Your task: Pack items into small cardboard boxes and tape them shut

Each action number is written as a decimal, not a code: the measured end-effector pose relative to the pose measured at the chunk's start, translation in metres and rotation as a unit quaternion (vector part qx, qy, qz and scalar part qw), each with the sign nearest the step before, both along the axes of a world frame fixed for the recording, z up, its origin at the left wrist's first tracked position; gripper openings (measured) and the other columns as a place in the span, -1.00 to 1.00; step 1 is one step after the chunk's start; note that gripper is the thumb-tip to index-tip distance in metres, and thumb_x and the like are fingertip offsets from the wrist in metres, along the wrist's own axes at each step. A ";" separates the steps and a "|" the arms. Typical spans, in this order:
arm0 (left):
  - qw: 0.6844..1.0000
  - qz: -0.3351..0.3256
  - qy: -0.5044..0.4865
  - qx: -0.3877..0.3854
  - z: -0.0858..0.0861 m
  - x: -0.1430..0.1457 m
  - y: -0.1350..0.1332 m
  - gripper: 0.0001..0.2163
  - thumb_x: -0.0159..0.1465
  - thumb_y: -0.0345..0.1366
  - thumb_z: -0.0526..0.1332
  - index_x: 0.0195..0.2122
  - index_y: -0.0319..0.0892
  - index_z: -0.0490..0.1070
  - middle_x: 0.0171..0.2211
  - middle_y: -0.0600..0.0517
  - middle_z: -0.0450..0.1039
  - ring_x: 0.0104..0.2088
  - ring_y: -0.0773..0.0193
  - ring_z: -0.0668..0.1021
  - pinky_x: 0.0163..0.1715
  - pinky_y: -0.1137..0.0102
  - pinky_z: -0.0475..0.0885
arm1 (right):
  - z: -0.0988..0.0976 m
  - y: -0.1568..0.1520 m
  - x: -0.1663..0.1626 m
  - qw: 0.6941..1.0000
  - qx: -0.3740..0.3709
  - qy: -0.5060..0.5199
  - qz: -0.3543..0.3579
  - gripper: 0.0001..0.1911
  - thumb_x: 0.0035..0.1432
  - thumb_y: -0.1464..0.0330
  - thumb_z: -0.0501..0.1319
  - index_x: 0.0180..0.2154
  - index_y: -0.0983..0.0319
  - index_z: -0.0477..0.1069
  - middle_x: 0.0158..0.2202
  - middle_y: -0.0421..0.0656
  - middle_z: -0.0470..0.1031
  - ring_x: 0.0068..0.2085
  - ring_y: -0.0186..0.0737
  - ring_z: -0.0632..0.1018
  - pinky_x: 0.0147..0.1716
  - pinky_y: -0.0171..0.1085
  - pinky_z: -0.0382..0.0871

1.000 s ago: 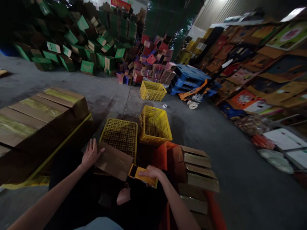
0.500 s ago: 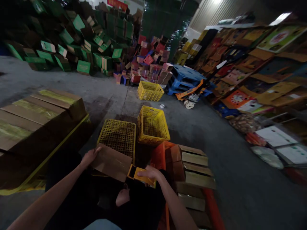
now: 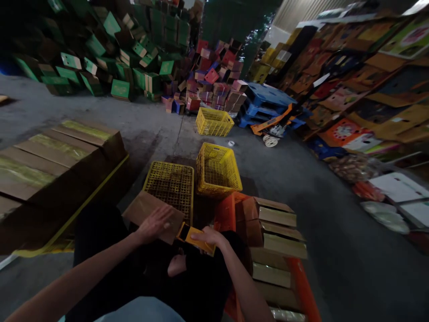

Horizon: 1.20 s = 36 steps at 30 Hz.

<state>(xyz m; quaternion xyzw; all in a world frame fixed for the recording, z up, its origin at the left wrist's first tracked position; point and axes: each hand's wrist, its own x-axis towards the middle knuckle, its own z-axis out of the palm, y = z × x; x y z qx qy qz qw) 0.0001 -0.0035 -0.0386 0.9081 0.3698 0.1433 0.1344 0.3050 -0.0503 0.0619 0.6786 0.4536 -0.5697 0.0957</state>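
- Fingers (image 3: pixel 164 218) of the left hand (image 3: pixel 154 226) lie spread flat on a brown cardboard flap (image 3: pixel 149 213).
- Right hand (image 3: pixel 208 236) curls over the yellow box end (image 3: pixel 194 239), just right of the flap; its long axis runs left to right.
- Farther off: yellow crates (image 3: pixel 217 170), stacked cartons (image 3: pixel 275 232).
- No writing is legible.
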 end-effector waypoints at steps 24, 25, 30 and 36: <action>0.993 -0.113 0.015 0.037 -0.008 0.025 -0.034 -0.06 0.33 0.33 -0.04 0.49 -0.25 -0.29 0.47 -0.17 -0.09 0.46 0.01 0.01 0.40 0.13 -0.19 | 0.017 -0.027 0.035 0.998 0.006 0.065 0.007 -0.47 0.18 -0.11 0.24 -0.43 0.25 0.46 -0.57 -0.10 0.58 -0.54 -0.20 0.60 -0.59 -0.39 0.41; 0.993 -0.115 0.012 0.035 -0.008 0.025 -0.035 -0.06 0.33 0.32 -0.03 0.49 -0.25 -0.29 0.47 -0.17 -0.09 0.46 0.01 0.01 0.41 0.13 -0.19 | 0.014 -0.025 0.032 0.998 0.000 0.056 0.003 -0.47 0.17 -0.11 0.26 -0.43 0.25 0.45 -0.58 -0.09 0.58 -0.54 -0.19 0.60 -0.57 -0.38 0.43; 0.994 -0.107 -0.014 0.026 -0.006 0.019 -0.030 -0.18 0.40 0.22 -0.02 0.50 -0.18 -0.24 0.46 -0.15 -0.02 0.45 0.06 0.06 0.40 0.14 -0.06 | -0.005 -0.007 0.006 1.000 -0.029 0.001 0.012 -0.46 0.19 -0.08 0.26 -0.45 0.29 0.47 -0.56 -0.05 0.59 -0.48 -0.13 0.65 -0.48 -0.33 0.50; 0.967 0.246 -0.062 -0.018 -0.005 -0.047 0.023 -0.30 0.44 0.08 -0.04 0.41 -0.37 0.07 0.43 -0.34 -0.01 0.44 -0.15 0.05 0.36 -0.02 0.00 | -0.014 0.012 -0.009 0.998 -0.005 -0.027 0.056 -0.45 0.15 -0.07 0.30 -0.50 0.31 0.50 -0.51 -0.01 0.62 -0.42 -0.08 0.67 -0.47 -0.33 0.49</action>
